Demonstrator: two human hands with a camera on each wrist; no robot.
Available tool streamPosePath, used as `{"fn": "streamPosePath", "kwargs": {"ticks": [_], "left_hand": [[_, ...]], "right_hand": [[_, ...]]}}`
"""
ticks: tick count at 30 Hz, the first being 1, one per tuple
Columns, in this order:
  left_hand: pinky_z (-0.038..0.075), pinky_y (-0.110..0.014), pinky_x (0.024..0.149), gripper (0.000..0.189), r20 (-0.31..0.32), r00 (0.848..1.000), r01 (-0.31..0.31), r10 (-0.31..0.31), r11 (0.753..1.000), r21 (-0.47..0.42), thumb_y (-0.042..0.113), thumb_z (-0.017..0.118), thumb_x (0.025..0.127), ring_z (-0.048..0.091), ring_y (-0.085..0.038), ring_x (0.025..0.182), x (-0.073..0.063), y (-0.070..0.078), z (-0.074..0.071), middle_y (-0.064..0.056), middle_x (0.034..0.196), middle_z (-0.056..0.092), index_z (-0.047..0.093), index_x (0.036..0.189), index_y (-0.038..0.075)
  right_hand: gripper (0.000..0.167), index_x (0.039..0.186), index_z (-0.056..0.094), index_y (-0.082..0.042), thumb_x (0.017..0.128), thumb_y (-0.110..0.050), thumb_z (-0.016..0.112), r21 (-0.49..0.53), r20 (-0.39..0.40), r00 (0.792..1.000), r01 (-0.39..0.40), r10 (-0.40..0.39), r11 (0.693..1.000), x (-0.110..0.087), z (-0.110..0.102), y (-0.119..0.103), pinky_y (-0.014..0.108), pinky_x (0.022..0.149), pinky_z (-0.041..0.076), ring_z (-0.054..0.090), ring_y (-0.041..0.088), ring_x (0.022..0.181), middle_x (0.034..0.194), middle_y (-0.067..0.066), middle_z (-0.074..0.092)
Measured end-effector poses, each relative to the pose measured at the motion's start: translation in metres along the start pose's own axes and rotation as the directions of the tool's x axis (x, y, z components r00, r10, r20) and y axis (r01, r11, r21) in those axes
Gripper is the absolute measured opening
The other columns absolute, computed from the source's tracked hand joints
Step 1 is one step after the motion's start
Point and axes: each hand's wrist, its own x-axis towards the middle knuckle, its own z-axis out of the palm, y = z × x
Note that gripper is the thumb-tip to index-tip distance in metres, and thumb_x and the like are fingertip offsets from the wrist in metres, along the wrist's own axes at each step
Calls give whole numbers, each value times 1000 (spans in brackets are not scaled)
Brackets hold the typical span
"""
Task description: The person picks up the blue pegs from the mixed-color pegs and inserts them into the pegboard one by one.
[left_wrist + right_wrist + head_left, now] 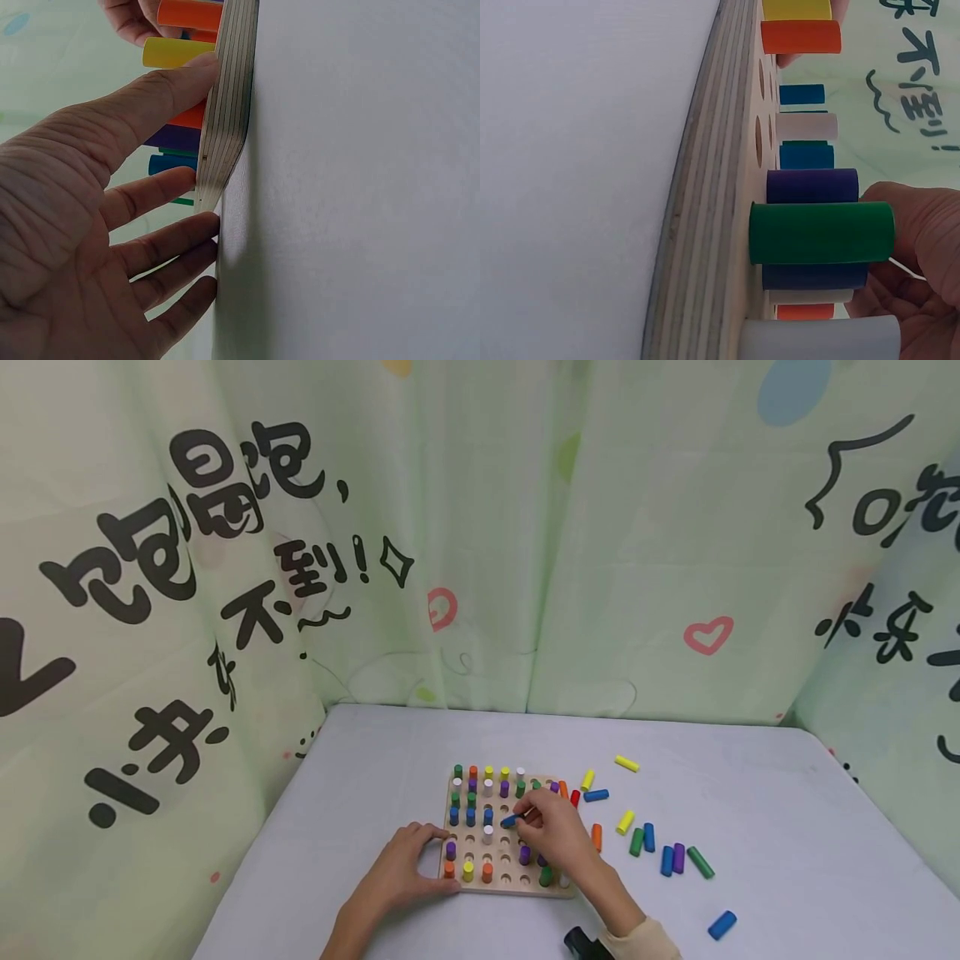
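A wooden pegboard (pixel 517 892) with rows of holes lies on the table, many holes filled with coloured pegs. At its near left corner is my left hand (pixel 408 864), the thumb against the front edge. In the left wrist view the fingers (pixel 161 247) are fairly straight, tips at the board's side. My right hand (pixel 553 832) pinches a blue peg (pixel 510 821), which tilts over the board's middle, right of a row of blue pegs (pixel 471 817). A green peg (pixel 821 232) and a white peg (pixel 821 339) stand before the right hand in the right wrist view.
Loose pegs lie right of the board, among them a yellow peg (pixel 627 763), a green peg (pixel 701 862) and a blue peg (pixel 722 925). A black object (pixel 585 942) is by the right sleeve (pixel 643 941). A printed curtain (pixel 600 568) hangs behind the table.
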Motion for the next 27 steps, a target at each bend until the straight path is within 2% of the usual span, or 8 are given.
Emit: {"fn": "streamPosePath", "kwargs": {"ticks": [19,27], "left_hand": [[45,-60,107,67,7,1000,20,-20,1000,6,48,92,71,54,-34,121,0,1,1,-7,123,61,66,125,18],[45,-60,108,67,2,1000,-4,4,1000,7,47,92,71,54,-34,121,0,1,-1,-8,122,62,65,125,17]], "right_hand": [[14,96,70,-9,88,-3,78,-26,6,999,33,-33,999,1,8,-6,17,66,53,58,11,78,88,-3,64],[15,95,70,-11,86,-3,80,-6,-61,998,5,-6,1000,-7,5,-5,16,67,54,61,10,78,86,-3,65]]}}
